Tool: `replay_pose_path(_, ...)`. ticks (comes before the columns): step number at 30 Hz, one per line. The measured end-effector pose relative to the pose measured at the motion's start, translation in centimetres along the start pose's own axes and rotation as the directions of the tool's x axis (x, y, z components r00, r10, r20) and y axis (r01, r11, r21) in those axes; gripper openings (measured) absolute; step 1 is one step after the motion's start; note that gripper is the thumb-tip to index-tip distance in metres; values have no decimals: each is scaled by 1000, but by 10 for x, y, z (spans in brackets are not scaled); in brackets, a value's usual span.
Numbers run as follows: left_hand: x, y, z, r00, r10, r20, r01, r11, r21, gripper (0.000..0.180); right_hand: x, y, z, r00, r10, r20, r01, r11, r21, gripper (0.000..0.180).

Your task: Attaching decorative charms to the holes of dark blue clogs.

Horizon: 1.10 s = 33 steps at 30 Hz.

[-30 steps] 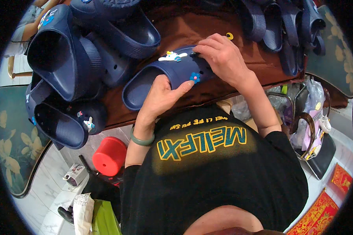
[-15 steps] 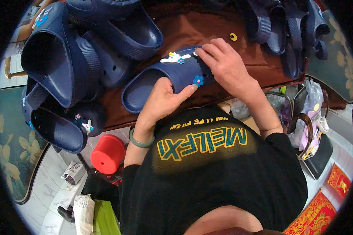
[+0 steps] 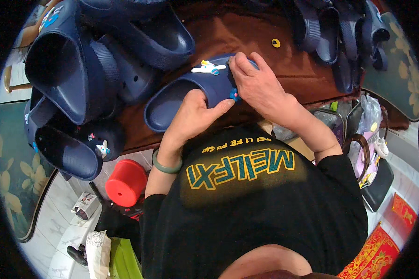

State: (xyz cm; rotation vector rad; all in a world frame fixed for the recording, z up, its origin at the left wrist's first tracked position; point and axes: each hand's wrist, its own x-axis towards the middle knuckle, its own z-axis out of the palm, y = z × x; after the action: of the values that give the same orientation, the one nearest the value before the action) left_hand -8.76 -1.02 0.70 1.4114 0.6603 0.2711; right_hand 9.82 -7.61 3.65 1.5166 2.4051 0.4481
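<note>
A navy clog sandal (image 3: 172, 100) lies on the brown table (image 3: 246, 37) just in front of my chest. My left hand (image 3: 193, 116) grips its near side, with the thumb up on the toe part. My right hand (image 3: 258, 86) covers the toe end, fingers curled over the top and pressing there. A white and blue figure charm (image 3: 208, 68) sits on the sandal's upper, and a small blue and red charm (image 3: 234, 94) shows at its side between my two hands. A green bangle (image 3: 165, 165) circles my left wrist.
Several more navy clogs are piled at the left (image 3: 70, 74), one with small charms (image 3: 100, 146). Dark strap sandals (image 3: 340, 32) lie at the far right. A yellow charm (image 3: 276, 43) rests on the table. A red stool (image 3: 125, 182) and bags (image 3: 372, 153) stand on the floor.
My right hand has slid down over the sandal's toe and now presses on it. My left hand has kept its grip on the sandal's near side.
</note>
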Motion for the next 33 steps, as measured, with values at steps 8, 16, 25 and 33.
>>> replay_pose_path(8, 2, -3, 5, 997, 67, -38, -70, 995, -75, 32, -13, 7, 6, 996, -41, -84, 43, 999, 21, 37)
replay_pose_path(16, -3, 0, 4, 998, 38, -46, -42, 994, -105, 31, -8, 8, 8, 991, -11, -134, 19, 998, 52, 32)
replay_pose_path(25, -3, 0, 0, 999, -49, -4, 49, 997, -52, 32, -8, 34, 25, 938, 239, -251, -9, 741, 672, 38)
replay_pose_path(33, -4, -1, 2, 999, 34, -43, -38, 994, -103, 32, -44, 63, 107, 704, 699, -128, -531, 637, 559, 24)
